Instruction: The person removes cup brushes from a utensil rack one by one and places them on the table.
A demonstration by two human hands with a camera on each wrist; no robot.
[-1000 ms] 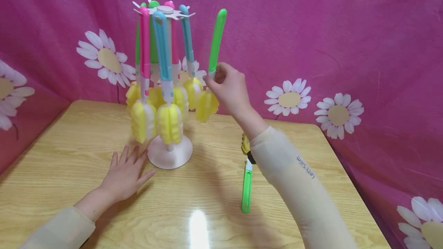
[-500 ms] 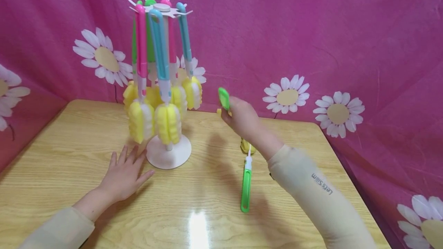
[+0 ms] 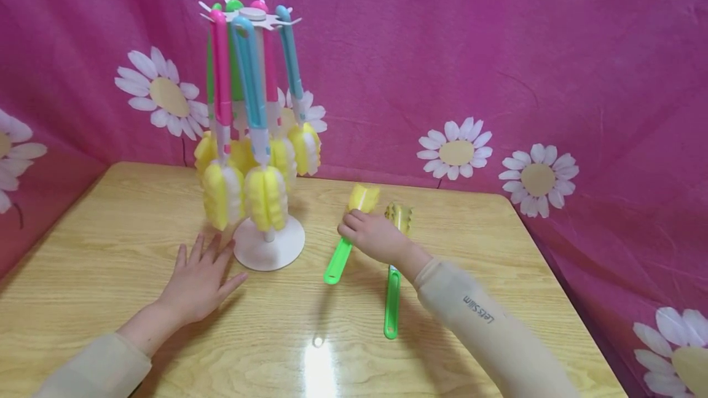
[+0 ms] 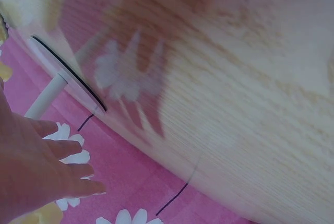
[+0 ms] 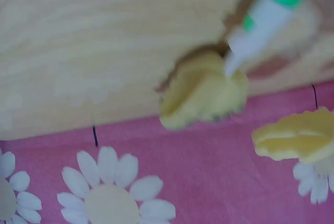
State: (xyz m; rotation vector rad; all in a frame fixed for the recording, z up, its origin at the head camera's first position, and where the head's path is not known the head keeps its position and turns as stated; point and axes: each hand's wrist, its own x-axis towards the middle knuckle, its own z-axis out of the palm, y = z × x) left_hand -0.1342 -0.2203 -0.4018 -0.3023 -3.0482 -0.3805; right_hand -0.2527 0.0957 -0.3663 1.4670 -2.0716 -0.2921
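Note:
My right hand [image 3: 376,237] grips a sponge bottle brush by its neck, low over the table. The brush's green handle [image 3: 338,261] points toward me and its yellow sponge head [image 3: 362,198] points away. Just to the right, a second green-handled brush [image 3: 392,303] lies on the table, its middle hidden behind my hand and wrist. In the right wrist view a yellow sponge head [image 5: 203,91] shows on a blurred white neck. My left hand [image 3: 193,287] rests with fingers spread beside the round white base [image 3: 271,250] of a brush stand.
From the stand's white top [image 3: 253,15] hang several brushes with pink, blue and green handles and yellow-white sponges. The wooden table [image 3: 265,336] reaches back to a pink cloth [image 3: 376,66] printed with daisies.
My right hand has brought the green-handled brush from beside the stand down to the table, left of the lying brush, its handle swinging toward me. My left hand has stayed put.

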